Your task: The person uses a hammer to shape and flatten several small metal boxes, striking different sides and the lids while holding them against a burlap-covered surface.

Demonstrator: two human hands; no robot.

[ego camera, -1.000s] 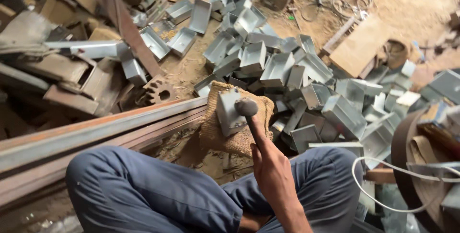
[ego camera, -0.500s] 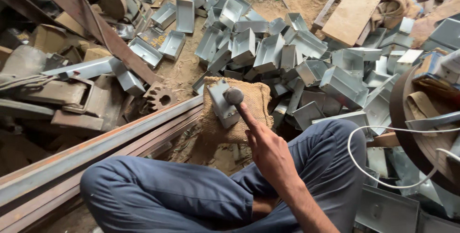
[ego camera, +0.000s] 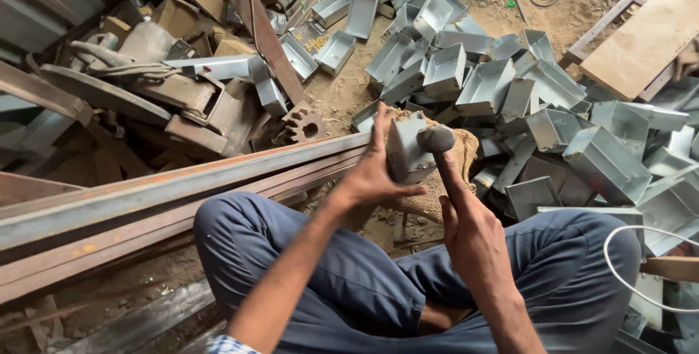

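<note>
I sit cross-legged in blue trousers. My left hand [ego camera: 373, 175] grips a small grey sheet-metal box [ego camera: 409, 151], holding it on its side on a burlap-covered block [ego camera: 460, 151] in front of my knees. My right hand [ego camera: 473, 241] is closed around the handle of a hammer, and the round dark hammer head [ego camera: 435, 138] rests against the upper right of the box.
A heap of similar grey metal boxes [ego camera: 502, 84] covers the dirt floor ahead and to the right. Long rusty steel angle bars [ego camera: 167, 194] run across at left. Scrap metal and a gear [ego camera: 302, 124] lie beyond them. A wooden board [ego camera: 641, 41] lies far right, and a white cable [ego camera: 633, 266] hangs near my right knee.
My left hand has come into view and taken hold of the box on the burlap block. The hammer head stays at the box. The camera has tilted slightly.
</note>
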